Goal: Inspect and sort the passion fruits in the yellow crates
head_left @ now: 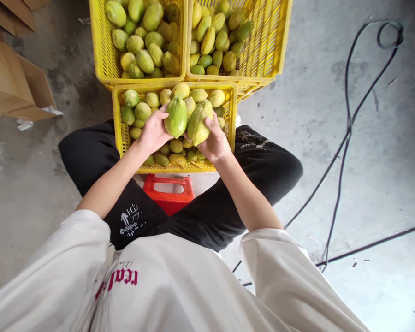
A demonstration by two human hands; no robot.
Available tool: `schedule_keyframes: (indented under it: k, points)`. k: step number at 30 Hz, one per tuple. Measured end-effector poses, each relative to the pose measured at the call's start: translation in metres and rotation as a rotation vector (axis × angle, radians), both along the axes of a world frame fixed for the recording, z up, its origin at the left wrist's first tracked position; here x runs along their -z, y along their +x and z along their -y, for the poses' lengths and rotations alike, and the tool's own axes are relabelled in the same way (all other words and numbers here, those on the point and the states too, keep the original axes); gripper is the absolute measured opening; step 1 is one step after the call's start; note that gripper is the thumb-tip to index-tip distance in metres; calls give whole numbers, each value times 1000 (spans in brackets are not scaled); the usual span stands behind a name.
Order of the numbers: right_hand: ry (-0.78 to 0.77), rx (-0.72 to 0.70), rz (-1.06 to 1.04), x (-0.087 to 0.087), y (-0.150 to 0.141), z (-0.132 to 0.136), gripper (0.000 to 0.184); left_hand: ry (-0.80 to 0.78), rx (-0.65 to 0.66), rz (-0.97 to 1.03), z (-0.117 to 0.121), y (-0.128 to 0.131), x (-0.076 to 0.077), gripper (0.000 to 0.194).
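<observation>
My left hand (155, 131) is closed around a smooth green papaya (176, 117), thumb across its near side. Beside it, my right hand (216, 138) grips a bumpy yellow-green papaya (199, 122), with the thumb on its right side. Both papayas are close together over the front yellow crate (174, 169). That crate sits between my knees and holds several more green and yellow papayas (143, 111). Some of my fingers are hidden beneath the fruit.
Two more yellow crates of papayas, back left (96, 50) and back right (278, 41), adjoin the front one. A red plastic stool (169, 199) stands below my legs. Open cardboard boxes (12, 78) are at the left. A black cable (347, 115) loops across the concrete floor at right.
</observation>
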State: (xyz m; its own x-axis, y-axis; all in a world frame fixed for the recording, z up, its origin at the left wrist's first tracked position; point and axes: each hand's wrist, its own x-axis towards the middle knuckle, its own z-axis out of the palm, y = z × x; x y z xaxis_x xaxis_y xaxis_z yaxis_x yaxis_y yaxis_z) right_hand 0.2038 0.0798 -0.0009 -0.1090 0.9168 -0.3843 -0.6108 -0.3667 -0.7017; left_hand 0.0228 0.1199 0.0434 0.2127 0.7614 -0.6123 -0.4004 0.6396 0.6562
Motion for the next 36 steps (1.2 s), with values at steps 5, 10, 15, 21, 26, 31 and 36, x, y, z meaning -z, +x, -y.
schedule_keyframes:
  k: [5, 10, 15, 21, 26, 31, 36]
  points:
    - [-1, -20, 8, -4, 0, -2, 64, 9, -2, 83, 1, -1, 2, 65]
    - [-26, -85, 32, -14, 6, -5, 59, 70, 28, 149, 2, -2, 0, 67]
    - [-3, -104, 39, -12, 8, -7, 58, 75, 34, 62, 4, -1, 1, 63]
    - [-42, -33, 86, -8, -3, -7, 63, 38, -4, 35, 5, 0, -2, 55]
    - [-66, -72, 83, -5, -4, -8, 60, 45, 21, 27, 8, 1, -5, 60]
    - [-195, -34, -70, -15, -6, -12, 43, 130, 82, 44, 8, 0, 4, 76]
    - [-429, 277, -474, -35, -6, -14, 15, 128, 130, 51, 1, 1, 11, 56]
